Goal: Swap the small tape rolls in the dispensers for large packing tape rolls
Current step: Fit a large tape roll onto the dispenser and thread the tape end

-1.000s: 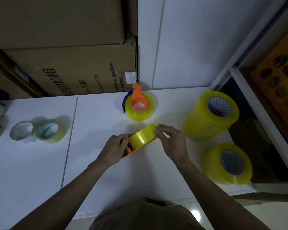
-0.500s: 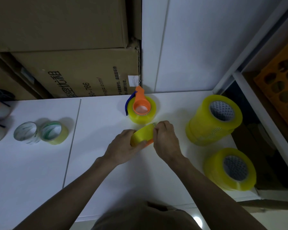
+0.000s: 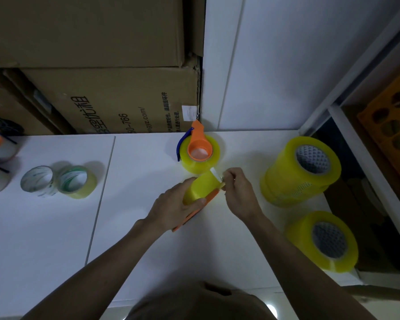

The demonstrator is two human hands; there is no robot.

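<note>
The yellow roll [image 3: 202,189] sits in an orange dispenser [image 3: 209,197] above the table [image 3: 129,227]. The left hand [image 3: 173,210] grips both to steady them, so the right hand [image 3: 239,194] can pinch the tape end [image 3: 215,173], probably to thread it.

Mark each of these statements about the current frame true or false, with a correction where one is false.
1. The left hand grips a yellow tape roll mounted in an orange dispenser. True.
2. The right hand rests flat on the white table. False: it pinches the tape's loose end at the held roll.
3. A second loaded orange dispenser stands on the table behind the hands. True.
4. The two small tape rolls lie to the right of the hands. False: they lie far to the left; large yellow rolls stand on the right.
</note>
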